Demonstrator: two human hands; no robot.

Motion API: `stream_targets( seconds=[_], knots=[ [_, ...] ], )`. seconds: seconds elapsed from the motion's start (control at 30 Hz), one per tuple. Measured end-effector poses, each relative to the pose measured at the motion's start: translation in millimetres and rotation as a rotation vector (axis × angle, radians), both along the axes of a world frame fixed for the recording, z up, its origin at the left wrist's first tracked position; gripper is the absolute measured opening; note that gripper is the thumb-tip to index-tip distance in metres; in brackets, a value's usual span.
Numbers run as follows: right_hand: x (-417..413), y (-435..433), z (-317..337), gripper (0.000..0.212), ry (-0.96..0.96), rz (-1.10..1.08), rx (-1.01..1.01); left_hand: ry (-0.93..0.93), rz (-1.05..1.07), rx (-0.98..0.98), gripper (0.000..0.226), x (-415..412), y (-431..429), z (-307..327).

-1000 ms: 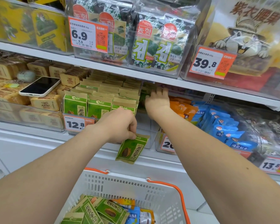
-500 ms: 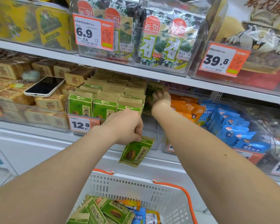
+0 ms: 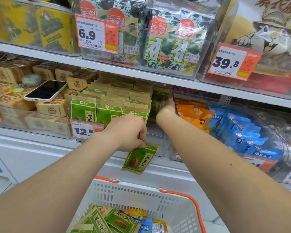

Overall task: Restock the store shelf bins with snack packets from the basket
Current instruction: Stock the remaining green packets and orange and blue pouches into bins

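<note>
My left hand point(image 3: 129, 132) pinches the top edge of a green seed packet point(image 3: 139, 158), which hangs in front of the shelf edge below the clear bin of green packets point(image 3: 107, 106). My right hand point(image 3: 168, 105) reaches deep into the right side of that bin and holds a second green packet point(image 3: 158, 101) upright; its fingertips are hidden under the upper shelf. Below, the white basket point(image 3: 141, 195) with orange handles holds more green packets point(image 3: 119, 221), plus blue and orange ones.
A phone point(image 3: 45, 91) lies on brown packets in the left bin. Bins of orange packets point(image 3: 191, 113) and blue packets point(image 3: 242, 132) stand to the right. The upper shelf point(image 3: 158, 78) with seaweed packs overhangs closely.
My right hand has curled round a green packet and moved deeper into the bin's right side. My left hand keeps its hanging packet in about the same place.
</note>
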State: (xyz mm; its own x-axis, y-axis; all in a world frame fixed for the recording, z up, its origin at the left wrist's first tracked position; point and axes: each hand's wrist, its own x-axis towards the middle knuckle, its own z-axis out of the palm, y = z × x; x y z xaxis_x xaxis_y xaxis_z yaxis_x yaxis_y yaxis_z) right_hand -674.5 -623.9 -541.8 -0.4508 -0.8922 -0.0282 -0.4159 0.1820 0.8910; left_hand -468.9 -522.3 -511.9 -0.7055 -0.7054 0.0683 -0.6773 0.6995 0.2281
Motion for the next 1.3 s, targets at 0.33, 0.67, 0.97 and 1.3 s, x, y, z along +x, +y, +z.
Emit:
stream_targets(
  seconds=[0.33,0.67,0.97,1.3],
  knots=[
    [-3,-2,-3,0.093,-0.053,0.104,-0.095,0.008,0.009,-0.013,0.019,-3,-4,-1],
    [13,25,8,0.078,-0.184,0.249,0.007,0.001,0.009,-0.020,0.019,-2,-1,0],
    [9,25,6,0.074,-0.151,0.129,0.140,0.008,0.013,-0.026,0.014,-1,0,1],
    [29,72,40,0.030,-0.361,0.355,0.026,0.052,0.040,-0.003,0.012,-1,5,6]
  ],
)
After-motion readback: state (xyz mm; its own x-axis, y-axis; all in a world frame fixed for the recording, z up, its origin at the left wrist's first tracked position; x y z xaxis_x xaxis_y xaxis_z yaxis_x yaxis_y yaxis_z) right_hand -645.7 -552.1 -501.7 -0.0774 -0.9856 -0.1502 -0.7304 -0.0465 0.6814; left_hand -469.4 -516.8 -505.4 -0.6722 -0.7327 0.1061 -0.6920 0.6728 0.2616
